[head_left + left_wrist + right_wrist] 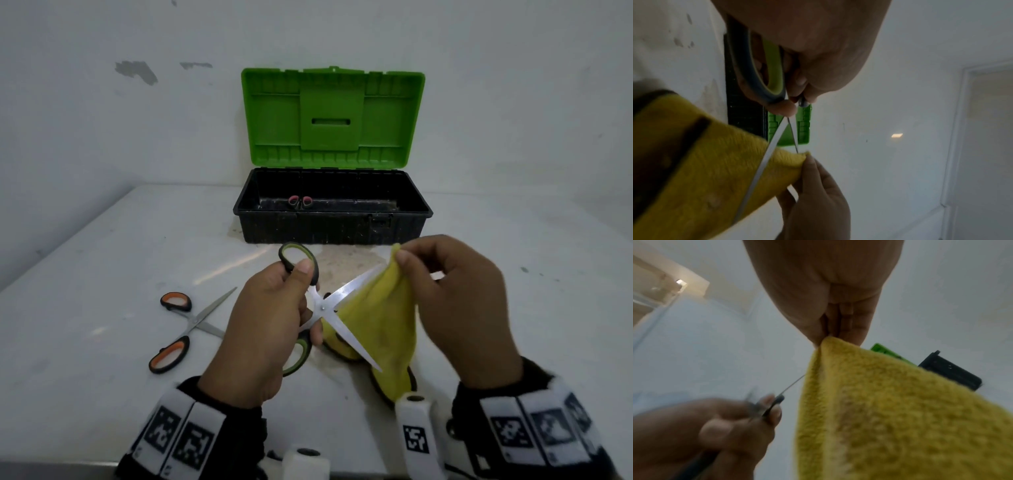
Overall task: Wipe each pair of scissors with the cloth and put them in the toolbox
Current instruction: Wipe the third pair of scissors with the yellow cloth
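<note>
Three pairs of scissors show, and by my reading the job stands about a third done: one pair, known only by its pink handles (300, 201), already lies in the toolbox (404, 224) well beyond both hands, its blades lost in the dark of the box. The green scissors (321, 306) are in work now, held above the table (102, 260) between the hands with their blades spread wide; the left hand (263, 329) has its fingers curled round the handles, thumb on the upper loop. The right hand (459, 301) pinches the top of the cloth (380, 318) between thumb and fingertips, folded over the tip of the upper blade, so that blade looks to be getting its wipe; the lower blade crosses in front of the hanging cloth, and whether it touches cannot be told. Left to do, I judge: finish this pair, box it, then wipe and box the orange scissors (185, 325), which lie open on the table just left of the left hand. Hidden or unclear: the covered blade tip, the lower green handle behind the left hand, and dark trim at the cloth's lower end. Both wrist views are blurred.
</note>
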